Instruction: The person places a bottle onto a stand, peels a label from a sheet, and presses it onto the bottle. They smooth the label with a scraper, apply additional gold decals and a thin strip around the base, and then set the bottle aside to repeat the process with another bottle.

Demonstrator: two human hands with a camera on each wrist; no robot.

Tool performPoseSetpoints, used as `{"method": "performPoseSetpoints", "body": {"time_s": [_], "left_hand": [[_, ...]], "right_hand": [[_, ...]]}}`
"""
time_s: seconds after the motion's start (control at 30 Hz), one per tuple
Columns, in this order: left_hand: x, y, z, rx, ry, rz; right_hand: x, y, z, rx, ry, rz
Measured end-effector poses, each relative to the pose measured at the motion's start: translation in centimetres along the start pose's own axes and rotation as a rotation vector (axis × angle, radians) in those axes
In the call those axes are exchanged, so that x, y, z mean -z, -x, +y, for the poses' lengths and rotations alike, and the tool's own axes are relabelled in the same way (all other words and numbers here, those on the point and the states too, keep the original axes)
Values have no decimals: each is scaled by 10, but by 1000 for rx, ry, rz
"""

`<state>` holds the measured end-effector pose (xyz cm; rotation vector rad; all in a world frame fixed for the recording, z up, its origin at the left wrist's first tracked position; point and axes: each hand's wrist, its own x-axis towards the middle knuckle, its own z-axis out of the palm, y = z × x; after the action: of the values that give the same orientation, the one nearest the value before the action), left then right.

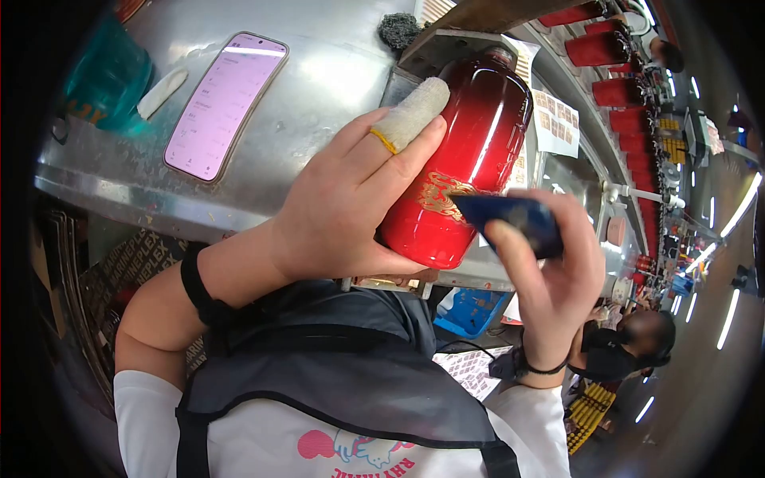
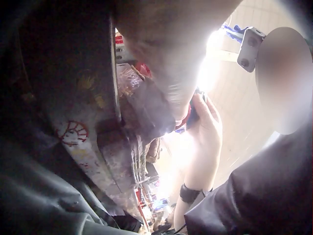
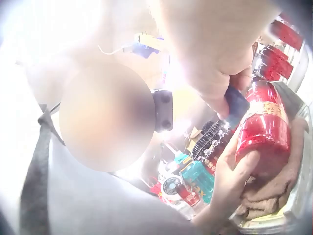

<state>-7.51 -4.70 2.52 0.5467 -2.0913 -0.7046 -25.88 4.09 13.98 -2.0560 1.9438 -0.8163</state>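
A glossy red bottle (image 1: pixel 490 107) with a gold emblem (image 1: pixel 438 195) lies tilted at the bench edge in the head view. My left hand (image 1: pixel 331 187) grips its side, thumb near the base; a whitish cloth finger cover (image 1: pixel 414 115) is on one of its fingers. Between thumb and fingers, my right hand (image 1: pixel 562 275) pinches a flat dark blue piece (image 1: pixel 510 219), like a scraper. Its pointed corner overlaps the emblem. From the right wrist, the bottle's base (image 3: pixel 264 152) shows above a brown cloth (image 3: pixel 264 200). In the left wrist view, the bottle is mostly hidden.
On the metal bench (image 1: pixel 319 64) lie a lit phone (image 1: pixel 227 103), a white stick-like item (image 1: pixel 163 92) and a teal container (image 1: pixel 111 72). Printed label sheets (image 1: pixel 556 123) sit beyond the bottle. Red bottles (image 1: pixel 621 92) line the right side, where another person (image 1: pixel 613 350) sits.
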Motion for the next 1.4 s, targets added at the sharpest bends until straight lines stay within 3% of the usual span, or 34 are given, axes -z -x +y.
{"method": "performPoseSetpoints", "body": {"time_s": [0.07,0.17,0.23,0.27,0.33,0.43,0.57,0.63,0.73,0.83,1.03,1.1,1.23,1.3,1.4], "left_hand": [[-1,1,0,-6,7,-9],[-2,-1,0,10,-1,-31],[-2,-1,-1,35,-21,-50],[-6,0,-1,115,85,-63],[-8,2,-3,198,185,-71],[-6,3,-4,167,188,-84],[0,2,-6,98,106,-87],[1,1,-6,28,54,-61],[-1,0,-4,-18,64,1],[1,1,-6,-51,37,9],[7,-1,-2,92,103,-116],[10,0,-1,288,216,-298],[4,0,-3,292,260,-306],[1,-2,-6,106,176,-177],[5,-3,-6,138,186,-237]], "right_hand": [[1,-7,9,-71,41,88],[3,-17,10,11,147,231],[6,-20,-3,253,100,-120],[6,-18,2,174,130,-24],[13,-21,7,262,306,61],[9,-12,-9,521,300,-188],[8,-13,-1,486,434,-35],[4,-8,-15,581,382,-181],[8,-15,-8,512,454,-110],[2,-11,-16,587,410,-156],[21,-5,3,482,367,-57],[18,5,-1,479,350,-64],[7,15,11,440,301,12],[7,13,19,410,272,45],[4,13,15,449,256,30]]}}
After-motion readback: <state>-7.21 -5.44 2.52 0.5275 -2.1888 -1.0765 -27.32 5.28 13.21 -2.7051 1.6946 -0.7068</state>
